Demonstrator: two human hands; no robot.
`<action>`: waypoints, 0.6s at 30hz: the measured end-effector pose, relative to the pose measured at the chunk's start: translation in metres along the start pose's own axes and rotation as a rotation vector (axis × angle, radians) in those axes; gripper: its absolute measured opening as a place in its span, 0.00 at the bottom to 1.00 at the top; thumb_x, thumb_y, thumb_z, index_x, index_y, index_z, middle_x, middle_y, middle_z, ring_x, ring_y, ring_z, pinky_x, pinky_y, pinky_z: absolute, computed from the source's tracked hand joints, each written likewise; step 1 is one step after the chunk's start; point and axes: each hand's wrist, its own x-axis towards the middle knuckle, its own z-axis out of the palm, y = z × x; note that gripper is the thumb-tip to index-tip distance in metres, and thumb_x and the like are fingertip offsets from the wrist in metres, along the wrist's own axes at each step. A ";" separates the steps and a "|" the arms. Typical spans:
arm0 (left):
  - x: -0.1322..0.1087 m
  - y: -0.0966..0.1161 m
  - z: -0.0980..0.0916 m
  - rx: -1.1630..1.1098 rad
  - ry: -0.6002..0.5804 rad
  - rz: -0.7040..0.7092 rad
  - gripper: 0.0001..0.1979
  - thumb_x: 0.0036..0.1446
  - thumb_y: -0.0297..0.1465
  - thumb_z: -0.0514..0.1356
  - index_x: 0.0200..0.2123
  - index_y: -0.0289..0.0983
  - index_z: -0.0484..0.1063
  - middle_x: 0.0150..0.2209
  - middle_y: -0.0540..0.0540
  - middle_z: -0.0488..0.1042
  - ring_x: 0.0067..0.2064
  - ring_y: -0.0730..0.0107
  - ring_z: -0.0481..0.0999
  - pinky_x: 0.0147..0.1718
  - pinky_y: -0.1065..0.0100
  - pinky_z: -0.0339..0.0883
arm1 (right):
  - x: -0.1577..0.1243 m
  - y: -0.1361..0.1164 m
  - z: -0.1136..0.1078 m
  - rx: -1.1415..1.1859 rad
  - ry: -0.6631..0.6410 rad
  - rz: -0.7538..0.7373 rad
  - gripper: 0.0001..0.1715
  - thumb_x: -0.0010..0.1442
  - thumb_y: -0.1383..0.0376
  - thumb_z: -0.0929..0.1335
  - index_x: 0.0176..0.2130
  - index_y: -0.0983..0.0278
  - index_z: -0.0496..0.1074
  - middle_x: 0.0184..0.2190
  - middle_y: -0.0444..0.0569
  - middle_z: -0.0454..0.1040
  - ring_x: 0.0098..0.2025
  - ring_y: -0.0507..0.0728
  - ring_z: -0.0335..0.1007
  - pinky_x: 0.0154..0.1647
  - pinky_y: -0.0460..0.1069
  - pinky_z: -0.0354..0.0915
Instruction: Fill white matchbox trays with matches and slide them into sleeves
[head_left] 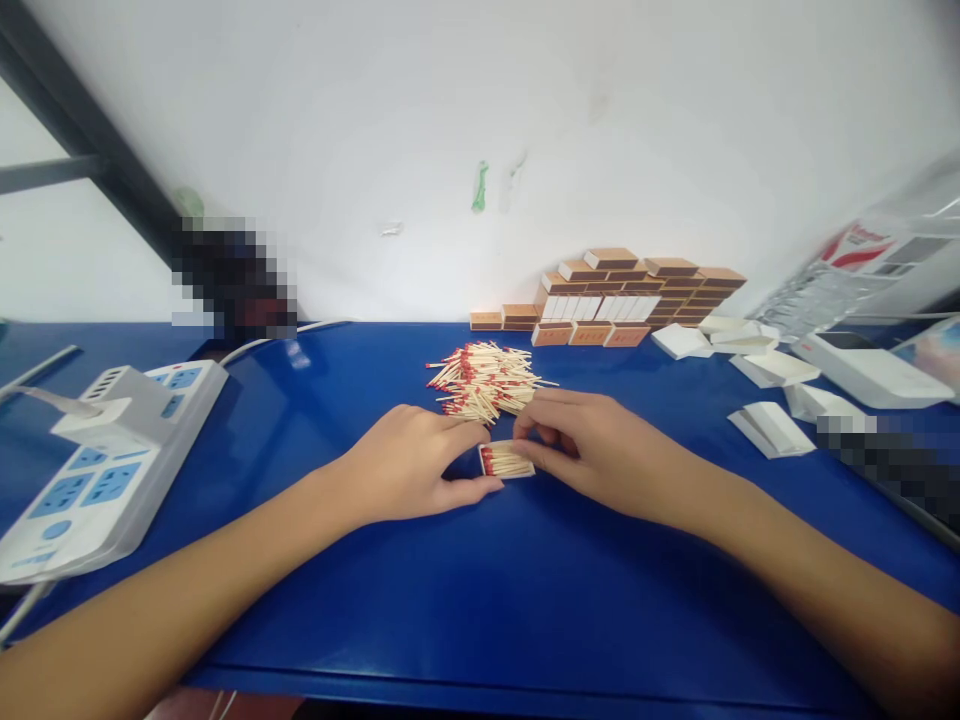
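A small white matchbox tray filled with red-tipped matches lies on the blue table. My left hand curls round its left end, thumb under the near side. My right hand grips its right end, fingers bent over the top. Just behind both hands is a loose heap of matches.
Stacked brown matchboxes stand against the white wall. Several empty white trays and sleeves lie at the right, beside a white device. A white and blue power strip sits at the left. The table's front edge is near me.
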 end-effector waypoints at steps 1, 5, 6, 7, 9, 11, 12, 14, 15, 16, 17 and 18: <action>0.000 0.001 0.000 -0.003 0.008 0.004 0.16 0.65 0.45 0.62 0.42 0.37 0.77 0.26 0.53 0.76 0.25 0.73 0.74 0.26 0.70 0.60 | 0.000 0.002 -0.001 -0.013 0.038 0.011 0.07 0.69 0.64 0.68 0.36 0.61 0.72 0.30 0.44 0.71 0.32 0.53 0.66 0.32 0.48 0.58; -0.001 0.004 0.000 -0.026 0.033 0.037 0.16 0.65 0.45 0.62 0.44 0.38 0.77 0.26 0.54 0.76 0.25 0.74 0.74 0.27 0.71 0.60 | 0.003 0.016 -0.001 -0.068 0.182 0.065 0.06 0.68 0.63 0.67 0.37 0.61 0.72 0.31 0.45 0.72 0.32 0.53 0.66 0.32 0.49 0.58; -0.001 0.005 0.001 -0.031 0.030 0.045 0.16 0.65 0.45 0.62 0.44 0.39 0.77 0.26 0.54 0.76 0.25 0.74 0.74 0.27 0.71 0.60 | 0.004 0.020 0.000 -0.069 0.198 0.072 0.06 0.68 0.63 0.68 0.38 0.61 0.73 0.32 0.45 0.71 0.31 0.53 0.66 0.33 0.49 0.59; -0.001 0.005 0.002 -0.034 0.023 0.050 0.15 0.65 0.45 0.62 0.43 0.39 0.77 0.26 0.54 0.76 0.26 0.74 0.74 0.27 0.71 0.60 | 0.005 0.023 0.002 -0.063 0.207 0.076 0.06 0.68 0.62 0.68 0.38 0.61 0.73 0.32 0.45 0.71 0.31 0.53 0.65 0.33 0.49 0.59; 0.000 0.005 0.004 -0.038 0.002 0.053 0.15 0.65 0.45 0.62 0.43 0.38 0.78 0.26 0.53 0.76 0.26 0.74 0.75 0.27 0.70 0.59 | 0.006 0.026 0.005 -0.053 0.208 0.080 0.06 0.67 0.61 0.69 0.40 0.61 0.74 0.32 0.45 0.71 0.31 0.53 0.65 0.33 0.49 0.60; 0.000 0.005 0.005 -0.038 -0.011 0.053 0.16 0.64 0.45 0.62 0.43 0.38 0.77 0.26 0.53 0.76 0.26 0.73 0.75 0.26 0.70 0.59 | 0.008 0.027 0.010 -0.061 0.198 0.085 0.07 0.66 0.61 0.70 0.41 0.62 0.74 0.34 0.46 0.71 0.31 0.53 0.66 0.33 0.49 0.60; 0.000 0.005 0.005 -0.036 -0.014 0.054 0.16 0.64 0.45 0.62 0.43 0.38 0.77 0.26 0.53 0.76 0.26 0.73 0.75 0.26 0.69 0.58 | 0.009 0.027 0.012 -0.070 0.192 0.085 0.07 0.65 0.61 0.71 0.42 0.62 0.74 0.34 0.46 0.71 0.32 0.54 0.66 0.33 0.49 0.60; 0.000 0.005 0.005 -0.027 -0.017 0.052 0.17 0.65 0.45 0.62 0.44 0.38 0.77 0.26 0.53 0.76 0.26 0.72 0.75 0.26 0.69 0.58 | 0.010 0.026 0.015 -0.089 0.180 0.078 0.07 0.65 0.62 0.71 0.43 0.62 0.74 0.36 0.47 0.71 0.32 0.54 0.66 0.33 0.49 0.60; 0.000 0.005 0.005 -0.023 -0.021 0.052 0.17 0.65 0.45 0.62 0.44 0.38 0.77 0.26 0.53 0.76 0.27 0.72 0.75 0.27 0.69 0.58 | 0.011 0.025 0.016 -0.100 0.180 0.073 0.07 0.66 0.62 0.70 0.43 0.62 0.74 0.37 0.47 0.71 0.33 0.54 0.66 0.34 0.49 0.60; 0.000 0.005 0.004 -0.021 -0.024 0.050 0.16 0.65 0.45 0.62 0.43 0.38 0.77 0.26 0.53 0.76 0.27 0.72 0.75 0.27 0.69 0.58 | 0.012 0.024 0.017 -0.115 0.182 0.069 0.07 0.66 0.62 0.70 0.44 0.62 0.74 0.38 0.48 0.71 0.33 0.54 0.66 0.34 0.49 0.60; 0.000 0.005 0.004 -0.020 -0.027 0.048 0.16 0.65 0.45 0.62 0.43 0.38 0.77 0.26 0.53 0.76 0.27 0.72 0.75 0.26 0.69 0.58 | 0.013 0.024 0.018 -0.136 0.185 0.063 0.07 0.67 0.62 0.69 0.44 0.62 0.75 0.38 0.48 0.70 0.33 0.54 0.66 0.34 0.49 0.60; 0.000 0.006 0.004 -0.020 -0.028 0.046 0.16 0.65 0.45 0.62 0.43 0.38 0.77 0.26 0.53 0.76 0.26 0.72 0.75 0.26 0.69 0.58 | 0.014 0.024 0.019 -0.161 0.189 0.056 0.07 0.68 0.62 0.69 0.43 0.63 0.75 0.38 0.48 0.70 0.33 0.54 0.66 0.34 0.49 0.60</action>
